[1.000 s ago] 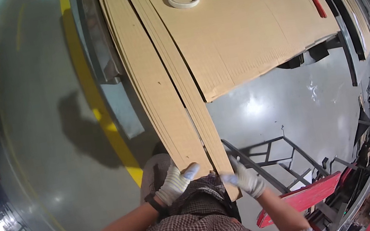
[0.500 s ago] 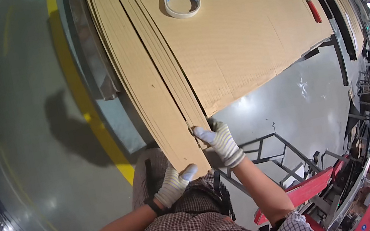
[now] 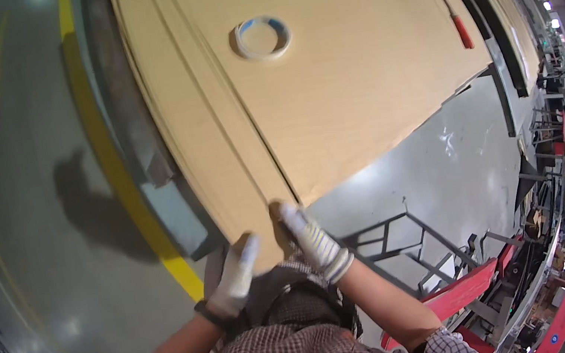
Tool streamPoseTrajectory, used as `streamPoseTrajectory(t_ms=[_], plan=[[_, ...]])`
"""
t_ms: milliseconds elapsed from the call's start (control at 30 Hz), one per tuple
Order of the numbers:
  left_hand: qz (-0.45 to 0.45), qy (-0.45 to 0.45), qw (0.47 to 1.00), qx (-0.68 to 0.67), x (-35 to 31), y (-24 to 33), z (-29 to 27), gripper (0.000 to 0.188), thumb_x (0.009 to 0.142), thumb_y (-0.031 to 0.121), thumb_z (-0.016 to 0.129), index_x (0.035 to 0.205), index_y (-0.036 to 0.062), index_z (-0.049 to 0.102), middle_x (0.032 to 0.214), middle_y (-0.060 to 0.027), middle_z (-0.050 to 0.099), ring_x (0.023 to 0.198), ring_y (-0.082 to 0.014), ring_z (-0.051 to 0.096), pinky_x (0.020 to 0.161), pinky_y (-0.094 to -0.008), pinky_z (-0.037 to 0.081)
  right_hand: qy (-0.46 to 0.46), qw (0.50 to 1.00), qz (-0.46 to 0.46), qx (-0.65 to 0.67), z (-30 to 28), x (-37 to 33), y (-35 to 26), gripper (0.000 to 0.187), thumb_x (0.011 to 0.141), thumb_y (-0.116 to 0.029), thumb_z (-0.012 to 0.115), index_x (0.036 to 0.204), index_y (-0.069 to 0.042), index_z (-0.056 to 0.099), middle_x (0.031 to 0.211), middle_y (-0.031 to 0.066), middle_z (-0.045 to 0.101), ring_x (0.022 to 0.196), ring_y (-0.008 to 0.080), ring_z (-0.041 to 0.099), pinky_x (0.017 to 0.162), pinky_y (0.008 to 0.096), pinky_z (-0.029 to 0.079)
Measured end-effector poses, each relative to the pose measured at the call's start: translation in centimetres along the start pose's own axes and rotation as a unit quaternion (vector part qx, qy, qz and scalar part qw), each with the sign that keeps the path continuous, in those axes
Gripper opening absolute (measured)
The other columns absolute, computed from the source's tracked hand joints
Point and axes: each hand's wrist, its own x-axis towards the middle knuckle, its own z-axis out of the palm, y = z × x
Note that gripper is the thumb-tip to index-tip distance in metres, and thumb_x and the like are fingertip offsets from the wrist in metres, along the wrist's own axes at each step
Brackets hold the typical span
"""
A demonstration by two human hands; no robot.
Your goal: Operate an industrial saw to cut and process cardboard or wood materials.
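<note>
Cardboard sheets (image 3: 328,93), at least three by the stepped edges at their left side, lie stacked flat on a grey table (image 3: 144,163) and fill the upper centre of the frame. Their long axis runs from the lower centre, near the person, up and away toward the top edge. Two gloved hands meet the near corner: the left hand (image 3: 236,279) rests on the narrow strip's end with fingers close together, while the right hand (image 3: 308,236) presses down at the seam, fingers extended. One roll of tape (image 3: 262,36) sits on the top sheet, upper centre. One red-handled tool (image 3: 458,24) lies at upper right. A yellow floor line (image 3: 121,182) runs along the table's left side, and a red metal frame (image 3: 468,287) stands at lower right.
</note>
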Motion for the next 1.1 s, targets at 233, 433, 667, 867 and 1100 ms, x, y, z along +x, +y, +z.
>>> streamPoseTrajectory(t_ms=[233, 433, 667, 867, 1100], plan=[[0.015, 0.091, 0.949, 0.302, -1.3, -1.7, -2.4, 0.047, 0.104, 0.038, 0.039, 0.116, -0.0044, 0.056, 0.114, -0.0262, 0.059, 0.111, -0.0373, 0.056, 0.090, -0.0446, 0.044, 0.012, 0.935, -0.084, -0.346, -8.6, -4.9, -12.7, 0.034, 0.094, -0.029, 0.064, 0.109, 0.002, 0.066, 0.084, 0.0111, 0.069, 0.077, 0.0105, 0.061, 0.072, 0.0314, 0.051], [-0.211, 0.123, 0.946, 0.213, -0.9, -0.1, -3.7, 0.044, 0.103, 0.034, 0.042, 0.118, -0.0056, 0.053, 0.094, -0.0217, 0.060, 0.087, -0.0307, 0.061, 0.077, -0.0410, 0.050, 0.321, 0.713, -0.480, -0.398, -27.0, 5.2, -33.5, 0.020, 0.093, -0.017, 0.063, 0.106, -0.002, 0.063, 0.090, 0.0125, 0.066, 0.083, 0.0221, 0.061, 0.079, 0.0328, 0.049], [-0.039, 0.319, 0.861, 0.395, 0.0, 2.6, -2.1, 0.040, 0.101, 0.031, 0.049, 0.105, -0.0083, 0.056, 0.082, -0.0177, 0.058, 0.070, -0.0220, 0.058, 0.064, -0.0381, 0.048, 0.519, 0.512, -0.326, -0.603, -40.9, 16.5, -47.6, 0.023, 0.090, -0.019, 0.055, 0.107, -0.006, 0.062, 0.107, 0.0228, 0.062, 0.101, 0.0405, 0.059, 0.086, 0.0469, 0.048], [-0.178, 0.293, 0.763, 0.548, -0.4, 11.2, -1.1, 0.044, 0.094, 0.041, 0.054, 0.085, -0.0002, 0.064, 0.077, -0.0237, 0.063, 0.076, -0.0451, 0.060, 0.066, -0.0500, 0.045, 0.358, 0.722, -0.314, -0.502, -38.5, 11.0, -48.8, 0.023, 0.090, -0.011, 0.055, 0.112, -0.005, 0.056, 0.082, 0.0051, 0.056, 0.069, 0.0126, 0.056, 0.059, 0.0294, 0.046], [0.218, 0.199, 0.626, 0.722, 8.2, 18.7, 0.3, 0.060, 0.074, 0.034, 0.077, 0.120, 0.0017, 0.056, 0.123, -0.0213, 0.057, 0.109, -0.0376, 0.057, 0.088, -0.0430, 0.049, 0.076, 0.846, -0.255, -0.462, -17.8, -1.6, -32.8, 0.054, 0.087, -0.004, 0.060, 0.139, -0.010, 0.048, 0.081, 0.0085, 0.059, 0.055, 0.0086, 0.054, 0.048, 0.0251, 0.047]])
